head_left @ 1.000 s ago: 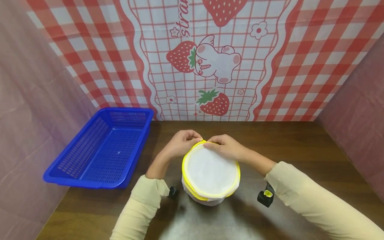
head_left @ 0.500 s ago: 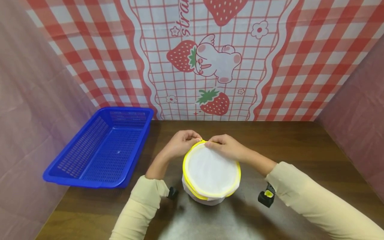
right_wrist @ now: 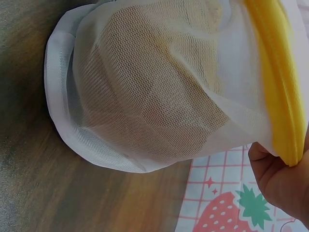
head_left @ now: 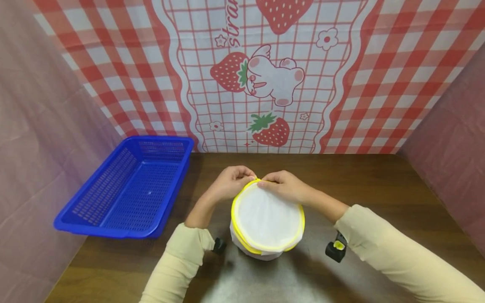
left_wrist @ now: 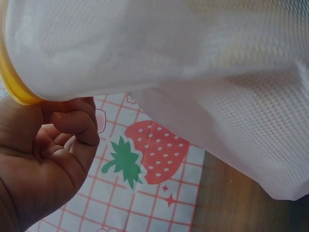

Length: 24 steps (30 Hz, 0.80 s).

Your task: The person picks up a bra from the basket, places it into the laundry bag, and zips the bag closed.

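Note:
A round white mesh laundry bag with yellow zipper trim stands on the table in front of me. My left hand pinches the zipper at the bag's far edge, its fingertips partly hidden by the trim. Just to the right, my right hand grips the top rim, thumb on the white lid and fingers behind it. In the right wrist view, something beige shows dimly through the mesh side; its kind is unclear. The left wrist view has the curled left fingers under the yellow edge.
A blue plastic basket with slotted walls sits on the left of the brown wooden table. Behind the table hangs a red-and-white checked strawberry cloth. Pinkish fabric walls close off both sides.
Hardly anything differs. Both hands keep their hold at the far edge, and the bag has shifted only very slightly to the right.

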Tool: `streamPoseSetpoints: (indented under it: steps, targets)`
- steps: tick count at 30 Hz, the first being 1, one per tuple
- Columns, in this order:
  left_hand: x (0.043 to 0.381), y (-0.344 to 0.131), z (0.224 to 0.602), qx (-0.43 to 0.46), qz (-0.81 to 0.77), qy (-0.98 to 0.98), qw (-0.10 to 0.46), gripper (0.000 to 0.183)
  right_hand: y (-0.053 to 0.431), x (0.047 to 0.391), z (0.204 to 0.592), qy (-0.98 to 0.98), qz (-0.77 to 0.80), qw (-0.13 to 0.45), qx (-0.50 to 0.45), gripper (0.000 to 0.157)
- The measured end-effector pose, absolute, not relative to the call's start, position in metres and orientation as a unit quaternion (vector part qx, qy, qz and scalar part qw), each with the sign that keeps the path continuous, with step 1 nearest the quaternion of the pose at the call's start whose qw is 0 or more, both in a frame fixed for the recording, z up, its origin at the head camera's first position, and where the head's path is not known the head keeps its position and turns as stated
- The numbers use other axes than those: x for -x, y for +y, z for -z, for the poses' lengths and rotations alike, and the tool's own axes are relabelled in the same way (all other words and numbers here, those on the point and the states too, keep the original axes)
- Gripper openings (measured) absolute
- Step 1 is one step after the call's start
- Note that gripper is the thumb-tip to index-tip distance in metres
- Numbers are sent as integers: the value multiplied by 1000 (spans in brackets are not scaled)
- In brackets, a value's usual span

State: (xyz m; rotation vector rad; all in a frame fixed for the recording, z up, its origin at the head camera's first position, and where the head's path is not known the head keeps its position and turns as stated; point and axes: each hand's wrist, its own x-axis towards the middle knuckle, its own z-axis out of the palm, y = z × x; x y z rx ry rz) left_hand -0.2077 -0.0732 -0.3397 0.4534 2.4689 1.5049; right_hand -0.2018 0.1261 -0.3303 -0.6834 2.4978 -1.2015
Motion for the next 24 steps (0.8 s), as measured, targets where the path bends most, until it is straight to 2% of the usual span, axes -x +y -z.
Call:
streamPoseSetpoints:
  steps: [9,24]
  targets:
    - [207,-76,342,-151,-512,839,103,18,128,201,331,872,412,134,226,31]
    - [208,-74,341,-150,-506,842,109,19,125,203,333,859,419,159,246,31]
